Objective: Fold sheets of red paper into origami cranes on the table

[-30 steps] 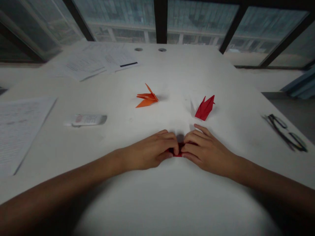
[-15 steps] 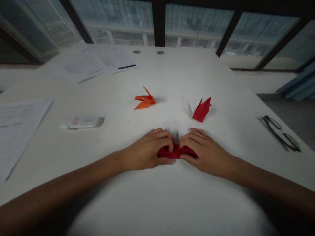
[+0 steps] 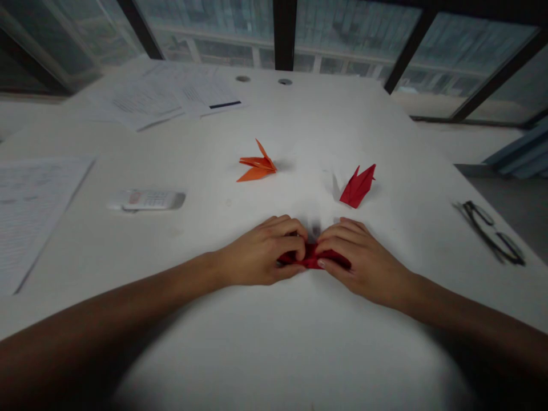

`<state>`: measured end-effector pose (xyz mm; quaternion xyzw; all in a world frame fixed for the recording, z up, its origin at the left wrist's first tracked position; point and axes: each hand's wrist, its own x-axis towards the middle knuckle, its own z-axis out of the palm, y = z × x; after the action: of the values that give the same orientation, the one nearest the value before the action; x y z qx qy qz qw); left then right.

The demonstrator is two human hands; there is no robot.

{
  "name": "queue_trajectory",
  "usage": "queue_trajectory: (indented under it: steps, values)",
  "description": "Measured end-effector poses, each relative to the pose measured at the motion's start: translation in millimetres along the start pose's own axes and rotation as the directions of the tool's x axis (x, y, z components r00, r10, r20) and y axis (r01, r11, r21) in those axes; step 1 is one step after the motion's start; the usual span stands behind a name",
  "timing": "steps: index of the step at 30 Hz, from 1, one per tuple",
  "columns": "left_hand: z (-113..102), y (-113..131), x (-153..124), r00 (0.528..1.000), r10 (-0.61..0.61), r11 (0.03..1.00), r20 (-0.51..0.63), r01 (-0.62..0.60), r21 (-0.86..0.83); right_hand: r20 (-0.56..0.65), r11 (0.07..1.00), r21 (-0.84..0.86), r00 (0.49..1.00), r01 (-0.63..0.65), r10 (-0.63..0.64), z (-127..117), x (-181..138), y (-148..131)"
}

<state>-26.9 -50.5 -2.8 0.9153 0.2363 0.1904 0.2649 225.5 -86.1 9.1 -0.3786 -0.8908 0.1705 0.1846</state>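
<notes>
A folded piece of red paper (image 3: 313, 260) lies low over the white table (image 3: 274, 342), gripped from both sides. My left hand (image 3: 274, 248) pinches its left part, fingers curled over the top and thumb along the near edge. On the right part, my right hand (image 3: 359, 260) is closed in the same way, its thumb tip near the middle. Much of the paper is hidden under my fingers. Beyond my hands rest an orange origami crane (image 3: 259, 166) and, farther right, a red origami crane (image 3: 358, 186).
To the left lies a white tube-like item (image 3: 149, 200) with printing. Printed sheets (image 3: 145, 103) spread at the back left, and another sheet (image 3: 34, 205) lies at the left edge. Black-framed glasses (image 3: 492, 233) sit at the right edge. Windows stand behind the table.
The view has shifted slightly, so everything on the table appears a little higher and mostly further right. My fingers have moved slightly on the red paper, my left thumb nearer its middle.
</notes>
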Motion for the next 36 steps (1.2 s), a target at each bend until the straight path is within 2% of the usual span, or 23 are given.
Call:
queue_trajectory:
  steps: [4, 11, 14, 17, 20, 23, 25, 27, 30, 31, 33, 35, 36]
  values:
    - [-0.4, 0.7, 0.5, 1.0, 0.006, 1.0, -0.005, -0.006, -0.01, -0.042, 0.996, -0.075, 0.997, 0.055, -0.058, 0.7, -0.5, 0.2]
    - [-2.7, 1.0, 1.7, 0.999, 0.032, 0.999, -0.012, -0.033, -0.04, -0.053, 0.992, -0.06, 0.992, 0.11, -0.113, 1.4, -2.7, -2.2]
    - [-2.1, -1.6, 2.3, 0.998, 0.064, 0.997, -0.023, -0.065, -0.045, -0.038, 0.994, -0.054, 0.995, 0.092, -0.094, 0.4, -3.6, -6.6]
    - [0.7, -3.3, 1.6, 0.991, 0.103, 0.993, -0.085, -0.107, -0.044, -0.016, 0.995, -0.067, 0.998, 0.067, -0.068, 1.2, -3.8, -8.4]
    - [4.1, -0.6, -0.7, 0.982, 0.126, 0.99, -0.14, -0.134, -0.053, -0.06, 0.995, -0.075, 0.996, 0.063, -0.068, 2.6, -3.7, -7.7]
    - [5.0, 4.4, -2.1, 0.969, 0.016, 0.981, -0.247, -0.063, -0.183, -0.164, 1.0, 0.007, 0.986, 0.024, -0.022, 0.5, -3.7, -8.8]
    - [3.6, 5.7, -0.8, 0.926, -0.107, 0.92, -0.363, -0.046, -0.389, -0.227, 0.993, 0.106, 0.971, -0.058, 0.081, -3.2, -3.1, -10.8]
    - [2.0, 5.1, 2.5, 0.862, -0.239, 0.784, -0.448, -0.101, -0.612, -0.247, 0.948, 0.256, 0.935, -0.191, 0.255, -7.0, -1.6, -12.4]
    - [3.8, 6.4, 9.3, 0.804, -0.412, 0.537, -0.428, -0.166, -0.827, -0.19, 0.762, 0.569, 0.851, -0.311, 0.489, -8.6, 2.9, -13.0]
    - [5.9, 9.0, 11.3, 0.813, -0.437, 0.473, -0.386, -0.158, -0.867, -0.162, 0.686, 0.658, 0.832, -0.31, 0.531, -7.6, 4.8, -13.1]
    - [11.6, 17.3, 14.4, 0.872, -0.407, 0.42, -0.271, -0.085, -0.904, -0.139, 0.572, 0.771, 0.802, -0.281, 0.58, -3.5, 8.5, -14.4]
    - [17.0, 27.1, 16.4, 0.919, -0.372, 0.38, -0.134, 0.019, -0.925, -0.15, 0.529, 0.809, 0.779, -0.258, 0.61, 2.1, 11.3, -17.5]
    - [18.9, 31.2, 17.0, 0.917, -0.384, 0.388, -0.11, 0.052, -0.92, -0.157, 0.523, 0.814, 0.772, -0.252, 0.616, 4.9, 12.3, -19.6]
